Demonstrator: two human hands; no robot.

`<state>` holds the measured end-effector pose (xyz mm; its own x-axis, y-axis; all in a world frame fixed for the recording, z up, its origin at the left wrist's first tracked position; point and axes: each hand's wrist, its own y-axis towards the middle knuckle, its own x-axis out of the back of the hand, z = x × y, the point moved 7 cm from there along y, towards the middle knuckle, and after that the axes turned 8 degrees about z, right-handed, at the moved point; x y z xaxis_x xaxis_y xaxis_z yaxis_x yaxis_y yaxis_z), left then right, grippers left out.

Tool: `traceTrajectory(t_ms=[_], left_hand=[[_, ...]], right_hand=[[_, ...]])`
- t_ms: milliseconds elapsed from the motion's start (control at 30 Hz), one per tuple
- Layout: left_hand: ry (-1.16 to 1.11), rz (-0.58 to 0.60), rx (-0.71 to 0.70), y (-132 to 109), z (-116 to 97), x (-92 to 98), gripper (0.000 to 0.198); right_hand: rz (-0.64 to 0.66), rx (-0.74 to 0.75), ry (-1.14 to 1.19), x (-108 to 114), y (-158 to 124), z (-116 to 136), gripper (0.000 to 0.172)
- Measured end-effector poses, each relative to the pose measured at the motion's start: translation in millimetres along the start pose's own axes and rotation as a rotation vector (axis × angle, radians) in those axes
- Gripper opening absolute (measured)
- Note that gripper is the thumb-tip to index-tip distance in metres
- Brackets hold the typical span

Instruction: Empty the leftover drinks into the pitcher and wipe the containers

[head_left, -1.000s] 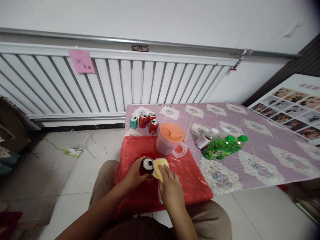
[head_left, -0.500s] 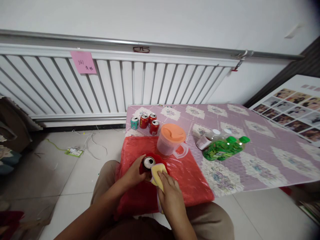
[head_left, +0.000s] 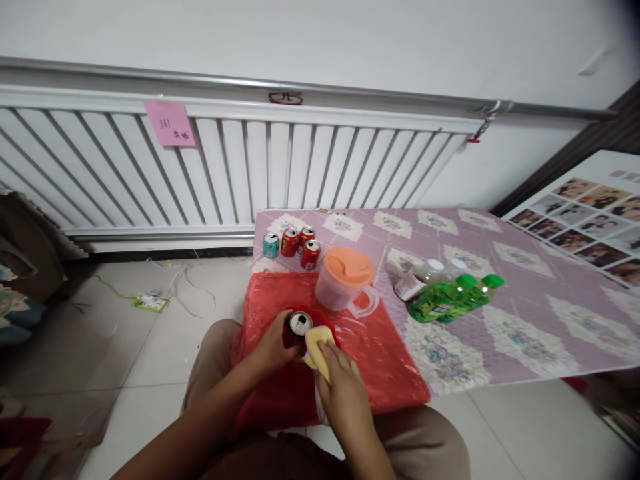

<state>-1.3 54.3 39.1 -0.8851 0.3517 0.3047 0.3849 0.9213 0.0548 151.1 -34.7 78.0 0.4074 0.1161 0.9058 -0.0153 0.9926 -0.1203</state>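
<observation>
My left hand (head_left: 273, 345) is wrapped around a dark red drink can (head_left: 299, 325) standing upright over the red plastic sheet (head_left: 380, 347). My right hand (head_left: 343, 393) presses a yellow sponge (head_left: 319, 341) against the right side of the can, fingers closed over the sponge. The can's silver top faces up and shows its opening.
A pitcher with an orange lid (head_left: 345, 280) stands just behind the can. Several small cans (head_left: 293, 243) sit at the table's far left corner. Green and clear bottles (head_left: 447, 293) lie on the purple tablecloth (head_left: 525, 293). A white radiator (head_left: 225, 167) and floor cables (head_left: 165, 293) lie beyond.
The sponge has slid down from the can's top edge to its right side. Can and hands stay in nearly the same place; the view has shifted slightly.
</observation>
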Motion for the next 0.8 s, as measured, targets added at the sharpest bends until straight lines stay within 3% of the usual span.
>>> traceTrajectory(t_ms=[100, 200, 333, 467, 567, 700, 800], left_hand=[[-0.045, 0.050, -0.011, 3, -1, 4.9, 0.078], [-0.034, 0.090, -0.053, 5, -6, 4.8, 0.067], [0.056, -0.035, 0.023, 3, -1, 4.6, 0.059], [0.106, -0.118, 0.062, 1, 7, 7.2, 0.072], [0.085, -0.027, -0.011, 6, 3, 9.0, 0.081], [-0.002, 0.143, -0.089, 9, -8, 4.1, 0.067], [0.000, 0.066, -0.022, 8, -3, 3.4, 0.065]], right_hand=[[-0.008, 0.009, 0.014, 0, 1, -1, 0.056], [-0.008, 0.002, 0.028, 0, 0, -1, 0.056], [-0.002, 0.019, 0.052, -2, 0, 1, 0.056], [-0.021, 0.040, 0.077, -3, 0, 0, 0.057], [-0.031, 0.045, 0.082, -2, 1, -2, 0.057], [-0.043, 0.049, 0.085, -1, 1, -3, 0.055], [-0.045, 0.053, 0.092, -2, 1, -2, 0.055]])
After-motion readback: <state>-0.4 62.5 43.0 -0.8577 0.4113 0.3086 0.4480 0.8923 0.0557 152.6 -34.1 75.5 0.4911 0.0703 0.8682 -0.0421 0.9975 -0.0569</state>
